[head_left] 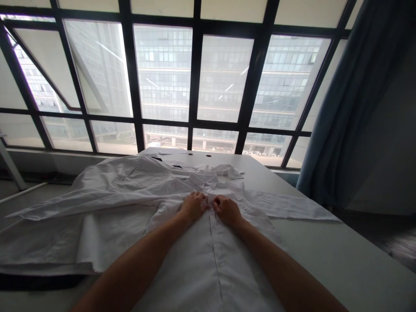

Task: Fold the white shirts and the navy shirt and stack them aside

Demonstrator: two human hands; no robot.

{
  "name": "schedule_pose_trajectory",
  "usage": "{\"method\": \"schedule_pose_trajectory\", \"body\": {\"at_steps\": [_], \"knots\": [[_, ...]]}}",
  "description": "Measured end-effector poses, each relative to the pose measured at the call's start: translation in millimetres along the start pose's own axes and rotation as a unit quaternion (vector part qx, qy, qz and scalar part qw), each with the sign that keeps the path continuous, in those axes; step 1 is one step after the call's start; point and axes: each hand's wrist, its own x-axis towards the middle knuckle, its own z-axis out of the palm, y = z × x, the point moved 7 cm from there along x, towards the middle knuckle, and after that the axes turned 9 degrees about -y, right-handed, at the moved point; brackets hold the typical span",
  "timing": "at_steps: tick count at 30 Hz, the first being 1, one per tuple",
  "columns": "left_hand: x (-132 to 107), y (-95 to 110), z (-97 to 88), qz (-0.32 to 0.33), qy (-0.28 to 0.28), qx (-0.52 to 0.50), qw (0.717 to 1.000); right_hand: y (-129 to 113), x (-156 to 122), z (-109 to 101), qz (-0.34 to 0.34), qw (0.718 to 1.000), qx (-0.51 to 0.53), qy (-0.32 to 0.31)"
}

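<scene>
A white button-up shirt (pixel 208 260) lies flat on a pale table (pixel 341 255), collar away from me. My left hand (pixel 194 206) and my right hand (pixel 226 209) rest side by side on the shirt's front placket, just below the collar (pixel 208 177). Both have their fingers curled and pinched on the cloth at the placket. One sleeve (pixel 292 207) stretches out to the right across the table.
More white garments (pixel 107 190) are piled and spread over the left half of the table. A large dark-framed window (pixel 195 86) stands behind it. A blue-grey curtain (pixel 354 99) hangs at the right. The table's right edge runs diagonally toward me.
</scene>
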Motion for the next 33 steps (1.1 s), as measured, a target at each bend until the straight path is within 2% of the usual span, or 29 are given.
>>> {"method": "schedule_pose_trajectory", "body": {"at_steps": [3, 6, 8, 11, 16, 22, 26, 29, 31, 33], "knots": [[1, -20, 2.9, -0.039, -0.038, 0.048, 0.997, 11, -2, -3, 0.048, 0.991, -0.127, -0.022], [4, -44, 7.5, -0.092, -0.1, 0.058, 0.989, 48, -1, -3, 0.16, 0.971, -0.153, -0.088], [7, -57, 7.5, -0.109, -0.122, 0.061, 0.985, 77, -1, -6, 0.217, 0.957, -0.146, -0.124], [13, -75, 3.5, -0.128, -0.125, 0.068, 0.981, 115, -1, -19, 0.27, 0.942, -0.146, -0.138], [23, -104, -7.1, -0.146, -0.105, 0.086, 0.98, 166, -1, -40, 0.299, 0.931, -0.15, -0.149], [33, -125, -11.3, -0.158, -0.075, 0.064, 0.983, 221, -1, -60, 0.355, 0.912, -0.169, -0.119], [34, -124, -9.2, -0.154, -0.058, 0.057, 0.985, 229, 1, -62, 0.375, 0.904, -0.175, -0.111], [30, -121, -14.2, -0.119, -0.095, 0.043, 0.987, 218, -1, -68, 0.361, 0.909, -0.193, -0.082], [24, -122, -27.3, -0.082, -0.124, 0.029, 0.988, 206, -5, -74, 0.336, 0.911, -0.229, -0.063], [16, -134, -52.6, -0.078, -0.11, 0.033, 0.99, 190, -9, -81, 0.298, 0.909, -0.287, -0.045]]}}
